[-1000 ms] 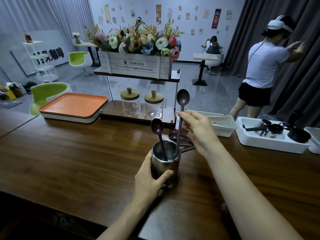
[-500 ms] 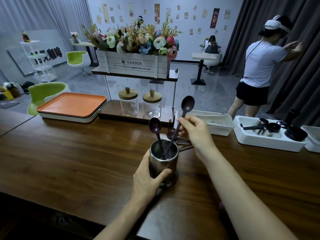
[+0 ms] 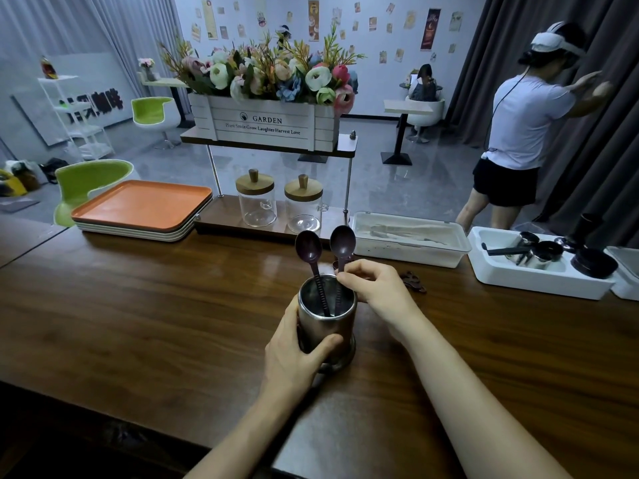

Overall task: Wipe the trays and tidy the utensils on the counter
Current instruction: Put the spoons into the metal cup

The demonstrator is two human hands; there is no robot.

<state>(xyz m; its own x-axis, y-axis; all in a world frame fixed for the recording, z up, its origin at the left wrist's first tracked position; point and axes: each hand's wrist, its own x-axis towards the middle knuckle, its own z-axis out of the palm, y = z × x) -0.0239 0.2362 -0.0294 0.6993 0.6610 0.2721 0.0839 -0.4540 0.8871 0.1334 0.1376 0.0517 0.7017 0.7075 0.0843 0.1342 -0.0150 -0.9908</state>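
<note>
At the middle of the bench (image 3: pixel 138 323), head view: a metal cup (image 3: pixel 326 314), upright, is gripped round its side by the left hand (image 3: pixel 294 357). A left spoon (image 3: pixel 308 245) and a right spoon (image 3: pixel 343 240) are stood in it, bowls up; the latter's handle is pinched by the right hand (image 3: pixel 378 288). Stacked trays (image 3: pixel 141 205) are set at far left.

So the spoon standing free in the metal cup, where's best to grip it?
Pinch the free spoon on its neck just below the bowl, coming from above-left: its handle stands nearly upright with the lower part inside the metal cup, and the right hand holding the other spoon crowds the right side.
</note>
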